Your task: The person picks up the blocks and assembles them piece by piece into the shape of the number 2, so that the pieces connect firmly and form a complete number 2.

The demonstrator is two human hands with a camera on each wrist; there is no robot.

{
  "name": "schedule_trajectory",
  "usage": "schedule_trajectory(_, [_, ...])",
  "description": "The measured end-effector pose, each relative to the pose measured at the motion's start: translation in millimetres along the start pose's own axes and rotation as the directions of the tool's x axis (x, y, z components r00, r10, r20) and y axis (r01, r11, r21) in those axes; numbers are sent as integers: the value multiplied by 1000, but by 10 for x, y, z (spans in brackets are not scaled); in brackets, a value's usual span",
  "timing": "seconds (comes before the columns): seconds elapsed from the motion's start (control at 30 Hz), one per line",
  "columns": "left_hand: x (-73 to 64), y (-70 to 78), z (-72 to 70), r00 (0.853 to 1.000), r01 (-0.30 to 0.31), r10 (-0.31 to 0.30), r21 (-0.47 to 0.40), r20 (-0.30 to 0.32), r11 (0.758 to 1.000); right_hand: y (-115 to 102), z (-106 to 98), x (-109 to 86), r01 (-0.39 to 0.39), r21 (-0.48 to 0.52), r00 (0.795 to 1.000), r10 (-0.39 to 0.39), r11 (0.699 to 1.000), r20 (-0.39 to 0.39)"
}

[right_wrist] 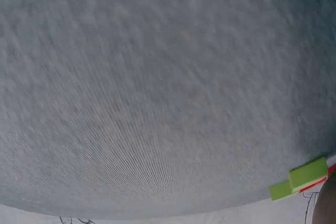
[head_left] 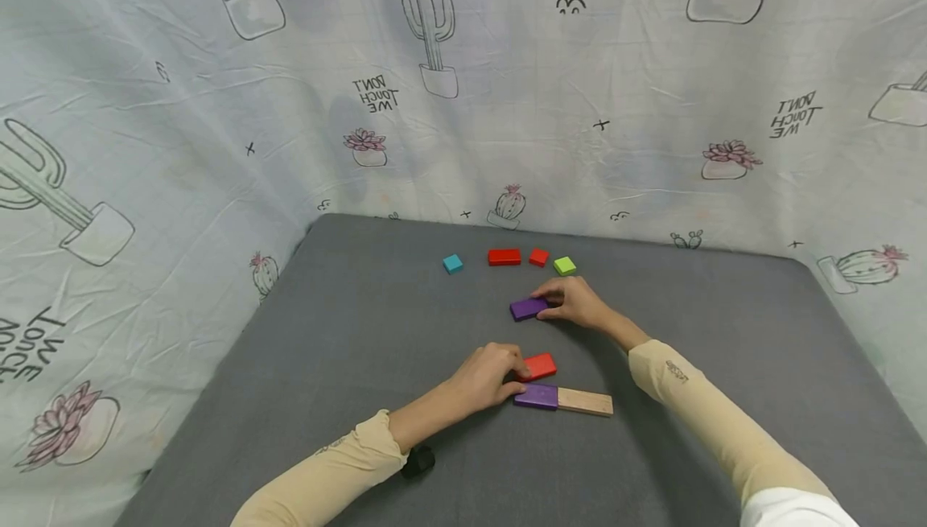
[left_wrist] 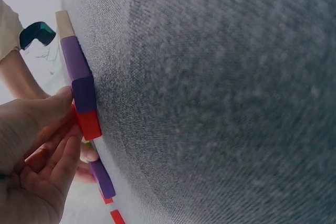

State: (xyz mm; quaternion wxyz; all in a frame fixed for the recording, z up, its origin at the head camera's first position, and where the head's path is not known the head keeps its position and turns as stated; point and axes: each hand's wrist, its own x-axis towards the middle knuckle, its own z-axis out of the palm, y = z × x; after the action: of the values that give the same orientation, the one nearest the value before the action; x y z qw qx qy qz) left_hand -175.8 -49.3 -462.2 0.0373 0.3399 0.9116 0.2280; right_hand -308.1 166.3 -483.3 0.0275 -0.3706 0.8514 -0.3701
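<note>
My left hand (head_left: 487, 376) pinches the left end of a red block (head_left: 539, 366), its thumb beside a purple block (head_left: 536, 397). In the left wrist view that thumb touches the purple block (left_wrist: 84, 94), and the fingers reach to the red block (left_wrist: 89, 124). End to end with this purple block lies a bare wooden block (head_left: 585, 401). Farther back, my right hand (head_left: 575, 302) holds a second purple block (head_left: 527, 309) by its right end, thumb on the near side and fingers on the far side. The right wrist view hardly shows that hand.
Along the back lie a blue block (head_left: 452, 263), a long red block (head_left: 504, 257), a small red block (head_left: 538, 257) and a lime-green block (head_left: 565, 265). A black object (head_left: 418, 461) sits by the left sleeve. Cactus-print cloth (head_left: 471, 133) hangs behind the grey table (head_left: 348, 302).
</note>
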Motion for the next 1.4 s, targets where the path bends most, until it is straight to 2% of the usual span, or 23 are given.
schedule_trajectory(0.1, [11, 1, 9, 1000, 0, 0, 1, 0, 1000, -20, -29, 7, -10, 11, 1000, 10, 1000, 11])
schedule_trajectory(0.27, [24, -7, 10, 1000, -12, 12, -7, 1, 1000, -70, -132, -43, -73, 88, 997, 72, 993, 15])
schedule_trajectory(0.4, [24, -27, 1, 1000, -9, 9, -11, 1, 1000, -122, -237, -95, -71, 139, 997, 72, 988, 0])
schedule_trajectory(0.6, [7, -34, -11, 1000, -6, 6, -6, 3, 1000, -240, -351, -195, -73, 157, 997, 74, 985, 0])
schedule_trajectory(0.8, [-3, -39, -1, 1000, -11, 11, -5, -5, 1000, -355, -351, -326, -50, 152, 999, 49, 987, 8])
schedule_trajectory(1.03, [-2, -34, 11, 1000, -8, 8, -10, 6, 1000, -489, -314, -501, -55, 202, 998, 55, 978, 8])
schedule_trajectory(1.23, [-4, -31, 8, 1000, -18, 18, -2, 2, 1000, -485, -326, -592, -36, 177, 999, 30, 984, 35])
schedule_trajectory(1.4, [-2, -22, 9, 1000, -18, 18, -1, 2, 1000, -377, -335, -631, 28, 116, 997, -36, 993, 68])
